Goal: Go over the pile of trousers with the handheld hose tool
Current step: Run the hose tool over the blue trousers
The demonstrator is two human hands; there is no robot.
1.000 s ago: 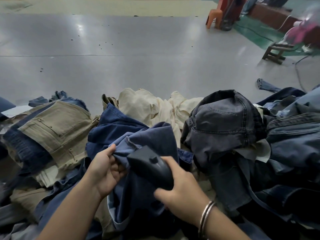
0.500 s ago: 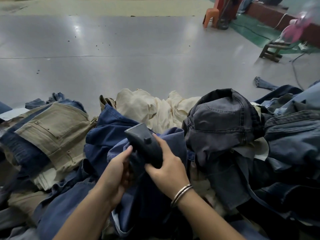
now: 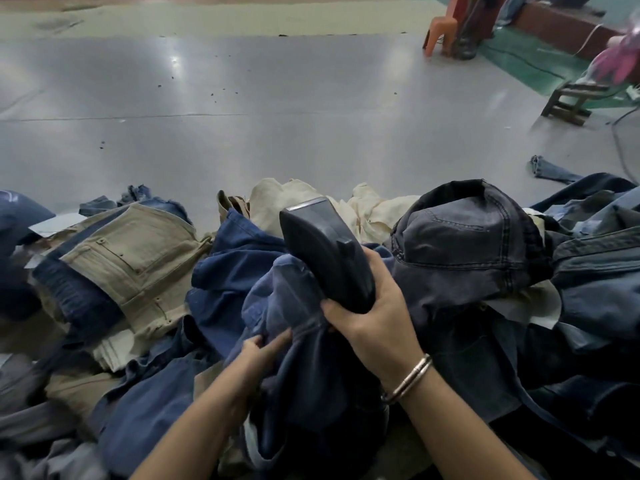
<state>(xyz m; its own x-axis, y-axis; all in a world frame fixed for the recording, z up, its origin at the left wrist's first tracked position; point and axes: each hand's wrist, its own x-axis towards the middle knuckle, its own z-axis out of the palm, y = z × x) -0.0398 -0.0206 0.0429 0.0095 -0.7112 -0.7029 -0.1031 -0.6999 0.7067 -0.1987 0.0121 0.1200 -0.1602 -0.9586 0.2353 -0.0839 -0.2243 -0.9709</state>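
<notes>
Two hands work a heap of trousers on a wide grey floor.

Shiny and speckled, the floor runs back to a green strip, where one orange chair and one low wooden stool stand. Nearer, the heap spreads blue, khaki and cream. Right hand, two bangles on its wrist, curls round the dark hose tool, nozzle tilted up over a blue pair. Left hand pinches that blue cloth.

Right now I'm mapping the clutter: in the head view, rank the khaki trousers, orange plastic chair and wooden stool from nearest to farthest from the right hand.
1. Khaki trousers, left in the pile, nearest the right hand.
2. Wooden stool, far right on the floor.
3. Orange plastic chair, top right, farthest back.
</notes>
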